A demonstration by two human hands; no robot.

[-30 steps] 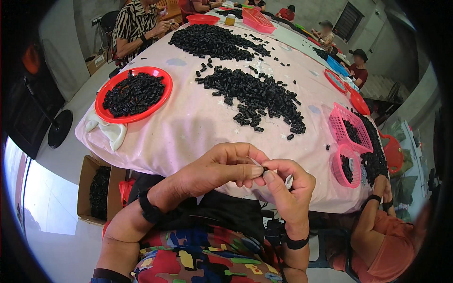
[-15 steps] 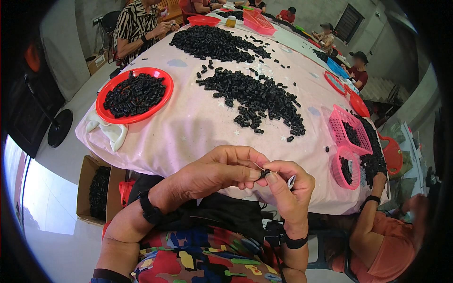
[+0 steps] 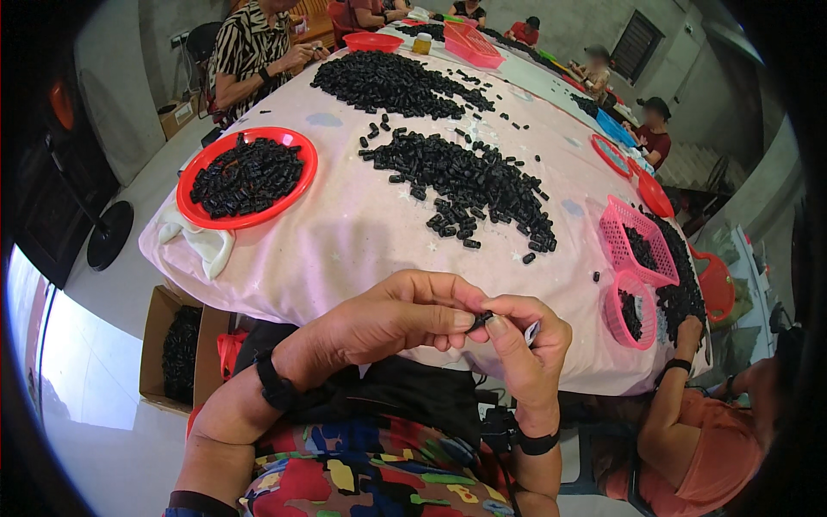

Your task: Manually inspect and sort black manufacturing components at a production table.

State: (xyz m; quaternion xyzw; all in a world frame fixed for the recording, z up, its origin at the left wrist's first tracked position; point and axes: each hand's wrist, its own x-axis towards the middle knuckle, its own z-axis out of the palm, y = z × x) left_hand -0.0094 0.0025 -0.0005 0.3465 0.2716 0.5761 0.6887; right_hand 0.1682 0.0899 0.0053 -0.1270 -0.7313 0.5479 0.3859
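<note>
Over the near table edge, my left hand (image 3: 422,314) and my right hand (image 3: 527,345) meet, fingertips pinched together. Between their thumbs and forefingers sits a small black plastic piece (image 3: 481,320), mostly covered by the fingers. A small whitish object (image 3: 532,331) pokes out by my right fingers; its kind is unclear. Past my hands lies a loose pile of short black cylindrical pieces (image 3: 461,177). A red round tray (image 3: 312,172) filled with similar black parts stands at the left.
A larger black pile (image 3: 383,82) lies farther back. Pink baskets (image 3: 616,228) and more parts are at right, beside a co-worker's arm (image 3: 682,358). A white cloth (image 3: 207,250) hangs under the red tray. On the floor at left, a cardboard box (image 3: 215,345) holds black parts.
Both hands stay nearly in place, with the black piece still pinched. A thin pale strand seen near my fingertips before no longer shows.
</note>
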